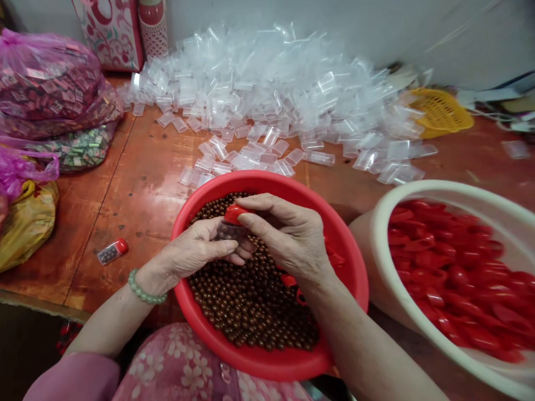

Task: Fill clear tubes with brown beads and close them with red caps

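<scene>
My left hand [204,245], with a green bead bracelet on its wrist, is closed around a small clear plastic container [229,231] that has dark balls inside. With thumb and fingers, my right hand [288,234] grips a red cap [235,214] at the container's top. Whether the cap is fully seated I cannot tell. Both hands are above a red basin [267,367] holding many shiny brown balls [251,312]. A few red caps [334,256] lie among the balls at the basin's right, partly hidden by my right hand.
A filled, red-capped container [112,252] lies on the wooden table [125,206] to the left. Clear empty containers [267,94] are heaped at the back, beside a yellow basket [443,111]. A white tub [384,223] of red caps stands right; filled bags [50,83] sit left.
</scene>
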{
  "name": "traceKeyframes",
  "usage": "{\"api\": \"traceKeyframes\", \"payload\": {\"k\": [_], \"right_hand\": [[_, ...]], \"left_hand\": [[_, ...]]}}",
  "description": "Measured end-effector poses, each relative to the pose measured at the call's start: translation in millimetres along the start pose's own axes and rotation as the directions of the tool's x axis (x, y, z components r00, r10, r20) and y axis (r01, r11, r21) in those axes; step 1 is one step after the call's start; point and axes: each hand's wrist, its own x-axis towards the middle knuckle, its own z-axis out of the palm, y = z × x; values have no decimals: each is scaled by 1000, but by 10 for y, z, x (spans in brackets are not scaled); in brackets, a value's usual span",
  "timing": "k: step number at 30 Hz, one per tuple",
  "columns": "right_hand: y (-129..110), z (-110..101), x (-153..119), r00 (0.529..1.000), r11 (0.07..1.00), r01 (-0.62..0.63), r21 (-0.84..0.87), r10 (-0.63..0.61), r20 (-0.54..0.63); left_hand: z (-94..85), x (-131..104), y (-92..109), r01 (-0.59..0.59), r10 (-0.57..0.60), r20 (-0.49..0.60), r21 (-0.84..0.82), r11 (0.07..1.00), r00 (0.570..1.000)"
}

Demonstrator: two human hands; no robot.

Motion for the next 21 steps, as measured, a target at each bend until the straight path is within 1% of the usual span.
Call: {"api": "traceKeyframes", "payload": {"k": [3, 6, 8, 11, 13, 16, 18, 19, 21], "right_hand": [[20, -47, 20, 999, 999, 32, -16, -32, 27], [14, -119, 48, 988, 991, 104, -79, -94, 125], [-14, -166, 65, 966, 970, 180, -162, -143, 215], [-81, -234, 80, 921, 907, 303, -292, -200, 333], [-123, -286, 78, 896, 871, 350, -344, -205, 393], [-146, -377, 62, 865, 836, 375, -401, -160, 475], [-132, -434, 50, 856, 813, 376, -445, -121, 503], [-121, -455, 46, 861, 805, 370, -464, -109, 497], [-100, -474, 45, 894, 810, 331, -485, -105, 436]], "left_hand": [[0, -9, 13, 22, -22, -8, 0, 1000, 1000], [-10, -20, 13, 24, -23, -13, 15, 1000, 1000], [-16, -29, 11, 29, -28, -20, 28, 999, 999], [-10, -47, 16, 50, -48, -47, 46, 998, 998], [4, -57, 28, 74, -70, -57, 73, 995, 996], [23, -60, 47, 97, -88, -73, 130, 987, 993], [27, -54, 53, 80, -67, -99, 139, 987, 993], [26, -50, 54, 69, -55, -105, 136, 988, 993], [18, -42, 51, 59, -46, -97, 132, 989, 994]]}}
